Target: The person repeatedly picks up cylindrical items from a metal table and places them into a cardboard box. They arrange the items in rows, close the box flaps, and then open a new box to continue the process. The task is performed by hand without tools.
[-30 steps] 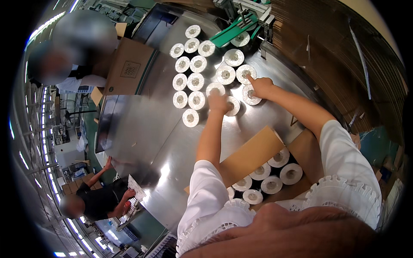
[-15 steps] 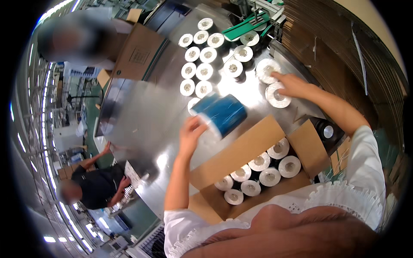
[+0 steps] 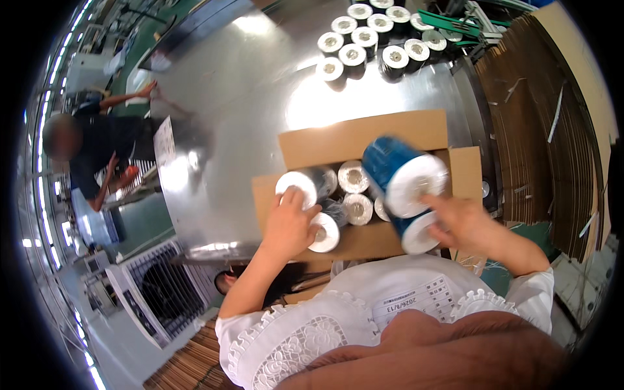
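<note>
My left hand is closed on two white-flanged spools with dark, shiny-wrapped sides, at the left end of an open cardboard box. The fingers press on the spools' round end faces near their centre holes. At the box's right end, my right hand grips two blue-sided spools with white flanges, tilted over the box and partly blurred. Between the hands, several white-ended spools stand in the box. How deep the held spools sit is hard to see.
More spools stand in rows at the back of the metal table, beside a green-edged machine part. Stacked flat cardboard lies at the right. A co-worker is at the far left, with a white slatted unit nearer me.
My left hand has come down to the box, now holding dark-sided spools. My right hand has left the table's right side and come over the box with blue spools. The view has shifted.
</note>
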`<state>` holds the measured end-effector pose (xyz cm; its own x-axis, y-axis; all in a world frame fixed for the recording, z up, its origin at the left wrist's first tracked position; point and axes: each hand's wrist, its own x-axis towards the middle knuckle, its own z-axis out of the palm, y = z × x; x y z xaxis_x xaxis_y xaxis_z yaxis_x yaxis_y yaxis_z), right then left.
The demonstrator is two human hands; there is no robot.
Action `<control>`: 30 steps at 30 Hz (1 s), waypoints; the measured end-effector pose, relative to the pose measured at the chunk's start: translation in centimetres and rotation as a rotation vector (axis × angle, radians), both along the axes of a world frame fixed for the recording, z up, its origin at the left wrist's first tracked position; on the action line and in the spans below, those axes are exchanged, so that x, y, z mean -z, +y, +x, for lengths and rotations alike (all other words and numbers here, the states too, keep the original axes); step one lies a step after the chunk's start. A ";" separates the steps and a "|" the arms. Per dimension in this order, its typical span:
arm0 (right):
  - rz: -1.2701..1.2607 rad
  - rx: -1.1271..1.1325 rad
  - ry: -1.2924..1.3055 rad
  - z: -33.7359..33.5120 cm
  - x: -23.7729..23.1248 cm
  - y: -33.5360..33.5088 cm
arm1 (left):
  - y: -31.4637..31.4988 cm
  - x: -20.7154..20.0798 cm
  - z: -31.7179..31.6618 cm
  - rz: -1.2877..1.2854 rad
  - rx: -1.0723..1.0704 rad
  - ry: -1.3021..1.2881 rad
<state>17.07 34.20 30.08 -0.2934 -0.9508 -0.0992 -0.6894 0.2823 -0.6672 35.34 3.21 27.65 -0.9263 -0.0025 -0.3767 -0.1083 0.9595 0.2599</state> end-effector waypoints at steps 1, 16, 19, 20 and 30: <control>0.066 -0.018 -0.154 2.0 1.1 -1.1 | 0.2 0.8 0.7 -0.147 0.149 0.089; -0.107 0.225 -0.594 -3.4 9.7 -10.7 | -8.0 7.3 -13.9 0.835 -0.634 -0.113; -0.200 0.676 -0.304 -12.9 13.6 -11.9 | -11.6 14.4 -22.3 0.761 -0.845 0.061; -0.099 0.726 -0.336 -15.9 15.9 -12.4 | -12.1 16.9 -25.1 0.660 -0.876 0.033; 0.562 0.849 -0.282 -26.0 29.3 -20.6 | -8.7 29.6 -41.6 0.085 -0.967 -0.148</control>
